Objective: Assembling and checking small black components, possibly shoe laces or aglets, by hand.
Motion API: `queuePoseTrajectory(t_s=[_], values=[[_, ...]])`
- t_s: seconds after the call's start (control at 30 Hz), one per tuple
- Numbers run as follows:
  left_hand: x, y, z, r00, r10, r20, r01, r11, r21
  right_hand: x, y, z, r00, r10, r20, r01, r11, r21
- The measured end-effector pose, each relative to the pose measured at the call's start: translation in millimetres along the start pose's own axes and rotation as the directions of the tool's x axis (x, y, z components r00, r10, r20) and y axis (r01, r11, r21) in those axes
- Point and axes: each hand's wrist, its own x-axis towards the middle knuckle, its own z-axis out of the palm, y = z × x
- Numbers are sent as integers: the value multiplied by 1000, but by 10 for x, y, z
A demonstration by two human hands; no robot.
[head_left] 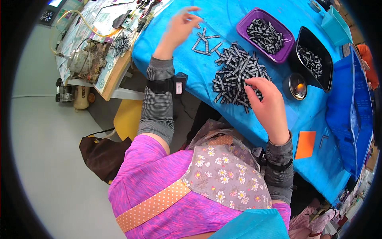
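A heap of short, dark, ribbed strips with pale cross-lines (pixel 238 73) lies on the blue-covered table (pixel 270 123). At its right edge my right hand (pixel 268 107) rests over the strips, thumb and forefinger apart, with nothing visible between them. My left hand (pixel 178 30) is raised over the table's far left part, slightly blurred. Its fingers are apart and I see nothing in them. Beside it several loose strips (pixel 202 40) lie scattered. Behind the heap, a purple tub (pixel 242 30) holds many small dark and silvery pieces. A black tub (pixel 326 59) to its right contains similar small pieces.
A small round metal bowl (pixel 290 89) with something orange inside stands by the black tub. Farther right are a blue crate (pixel 342 115), an orange card (pixel 305 144) and a hex key (pixel 323 141). Tools and wires cover a side table (pixel 109 77) at left.
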Motion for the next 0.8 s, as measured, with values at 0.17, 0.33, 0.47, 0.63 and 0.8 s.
queuePoseTrajectory(t_s=[0.17,0.33,0.47,0.63,0.8], values=[[78,-608,-452,953,-123,-276,268,768,581,-58,-97,-51,999,-52,17,52,999,-6],[114,-738,-458,968,-236,-85,244,804,542,-92,-133,-108,998,-64,26,65,998,-18],[38,-532,-346,970,-210,-122,243,844,477,-85,-123,-89,999,-43,29,43,999,3],[-440,374,39,1000,-13,-21,13,1000,-4,-87,-131,-72,1000,9,28,-11,998,61],[-589,425,262,996,-64,54,52,977,207,-77,-178,-27,995,80,61,-87,989,120]])
